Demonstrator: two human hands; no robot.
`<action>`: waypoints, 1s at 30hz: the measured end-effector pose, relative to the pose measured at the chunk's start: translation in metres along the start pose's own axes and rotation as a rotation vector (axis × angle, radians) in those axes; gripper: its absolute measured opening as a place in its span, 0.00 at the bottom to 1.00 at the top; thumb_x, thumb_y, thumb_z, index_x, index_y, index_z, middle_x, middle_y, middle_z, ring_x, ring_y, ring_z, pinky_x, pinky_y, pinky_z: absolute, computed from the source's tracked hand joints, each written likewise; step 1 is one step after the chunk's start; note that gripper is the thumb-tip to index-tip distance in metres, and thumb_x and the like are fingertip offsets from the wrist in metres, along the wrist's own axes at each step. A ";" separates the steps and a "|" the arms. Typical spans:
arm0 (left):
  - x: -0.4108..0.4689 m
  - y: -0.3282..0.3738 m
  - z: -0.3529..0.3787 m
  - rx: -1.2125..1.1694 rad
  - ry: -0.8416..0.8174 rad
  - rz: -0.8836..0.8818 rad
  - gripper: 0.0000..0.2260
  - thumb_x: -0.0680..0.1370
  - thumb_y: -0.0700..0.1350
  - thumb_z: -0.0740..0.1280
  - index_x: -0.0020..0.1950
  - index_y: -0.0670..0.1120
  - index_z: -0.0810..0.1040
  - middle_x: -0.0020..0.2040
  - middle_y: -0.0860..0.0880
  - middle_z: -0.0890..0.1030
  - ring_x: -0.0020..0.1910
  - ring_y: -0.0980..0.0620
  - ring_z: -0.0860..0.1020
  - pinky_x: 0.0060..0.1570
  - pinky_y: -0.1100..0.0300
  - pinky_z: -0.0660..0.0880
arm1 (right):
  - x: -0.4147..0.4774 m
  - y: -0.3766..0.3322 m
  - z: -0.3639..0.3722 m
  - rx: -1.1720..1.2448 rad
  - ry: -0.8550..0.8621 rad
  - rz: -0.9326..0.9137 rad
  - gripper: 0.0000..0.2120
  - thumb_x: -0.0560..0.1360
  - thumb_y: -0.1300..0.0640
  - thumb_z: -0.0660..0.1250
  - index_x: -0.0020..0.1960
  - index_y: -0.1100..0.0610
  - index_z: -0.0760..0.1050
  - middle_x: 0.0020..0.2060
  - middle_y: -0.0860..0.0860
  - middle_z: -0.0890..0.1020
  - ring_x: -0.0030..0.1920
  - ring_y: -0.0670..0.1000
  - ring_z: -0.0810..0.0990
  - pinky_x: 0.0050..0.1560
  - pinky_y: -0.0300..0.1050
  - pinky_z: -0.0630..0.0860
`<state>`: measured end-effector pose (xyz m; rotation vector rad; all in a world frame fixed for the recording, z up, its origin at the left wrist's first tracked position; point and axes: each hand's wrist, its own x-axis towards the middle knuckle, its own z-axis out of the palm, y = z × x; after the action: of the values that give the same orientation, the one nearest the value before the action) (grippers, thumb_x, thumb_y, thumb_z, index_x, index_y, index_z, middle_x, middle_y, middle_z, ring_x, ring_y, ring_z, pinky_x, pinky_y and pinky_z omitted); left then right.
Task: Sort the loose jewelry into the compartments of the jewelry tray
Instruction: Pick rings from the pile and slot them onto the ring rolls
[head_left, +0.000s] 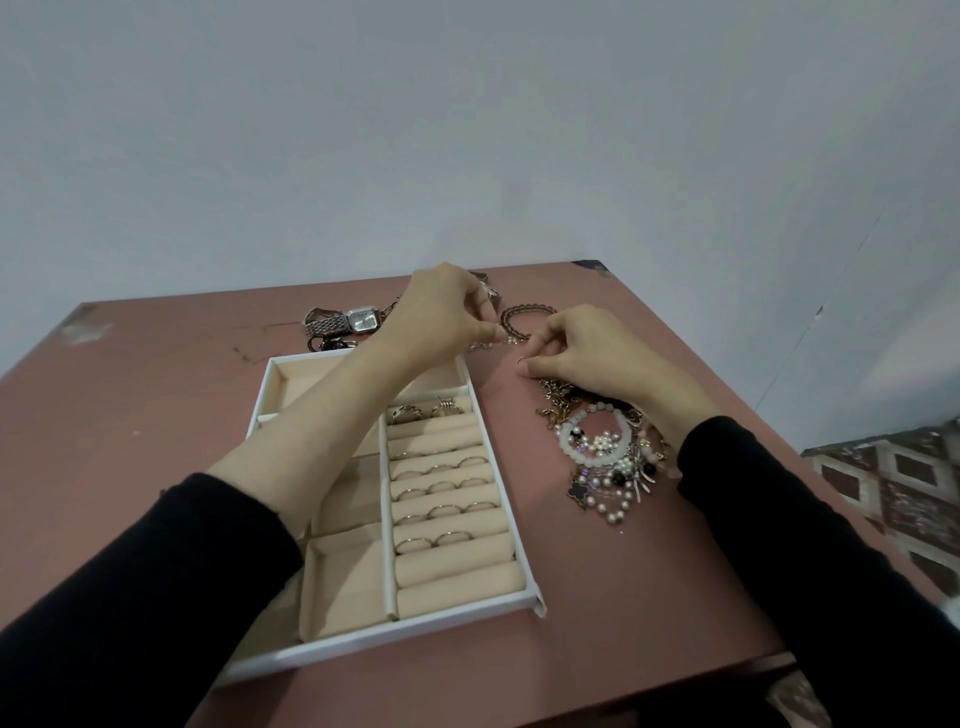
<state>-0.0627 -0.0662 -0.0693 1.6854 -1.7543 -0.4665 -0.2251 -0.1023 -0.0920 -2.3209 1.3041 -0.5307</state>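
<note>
From the head view, the left hand (441, 312) is reaching out over the far end of the jewelry tray (511, 525), its fingers curled and its fingertips pinching a thin chain (491, 341) that is trailing just above the table (156, 415). The right hand (587, 353) is sitting close beside it, fingers curled in, with thumb and forefinger pressing together on a small metal loop (520, 361); whether that loop belongs to the same chain is too small to tell. Between the two hands and just beyond them, a brown link bracelet (524, 316) is lying in a ring on the table. Beyond the left hand and off to its left, a silver watch (358, 319) is lying flat. The white tray with its beige lining is lying under the left forearm, nearer the person than the hand. Several rings (441, 483) are standing in the slots of its right-hand rolls, while the open compartments on its left are partly hidden by the arm. The loose jewelry pile (608, 452), a tangle of pearl beads, chains and a black clover charm, is lying under and just beside the right wrist, apart from the tray. Both arms are wearing black sleeves (156, 597).
</note>
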 end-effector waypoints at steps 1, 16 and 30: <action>0.000 0.000 0.000 0.001 0.001 0.003 0.10 0.67 0.39 0.76 0.33 0.46 0.76 0.29 0.52 0.78 0.22 0.66 0.73 0.27 0.77 0.67 | 0.000 0.000 0.000 0.022 0.012 -0.008 0.06 0.67 0.50 0.75 0.37 0.48 0.78 0.31 0.41 0.79 0.38 0.41 0.76 0.53 0.48 0.73; -0.084 0.011 -0.022 -0.017 0.094 0.082 0.02 0.70 0.45 0.74 0.38 0.48 0.82 0.27 0.56 0.75 0.27 0.64 0.71 0.29 0.74 0.66 | -0.057 -0.046 0.000 0.242 0.194 -0.194 0.10 0.67 0.63 0.74 0.34 0.51 0.76 0.27 0.42 0.77 0.28 0.38 0.74 0.32 0.27 0.67; -0.166 -0.001 -0.020 -0.236 0.234 0.052 0.05 0.69 0.42 0.74 0.36 0.52 0.81 0.27 0.58 0.76 0.28 0.63 0.71 0.30 0.74 0.64 | -0.123 -0.061 0.023 -0.051 0.195 -0.608 0.05 0.65 0.66 0.69 0.35 0.59 0.75 0.32 0.46 0.75 0.38 0.37 0.66 0.41 0.23 0.64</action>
<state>-0.0553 0.0994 -0.0901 1.4622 -1.5070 -0.4165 -0.2301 0.0369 -0.0936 -2.7557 0.6620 -0.9371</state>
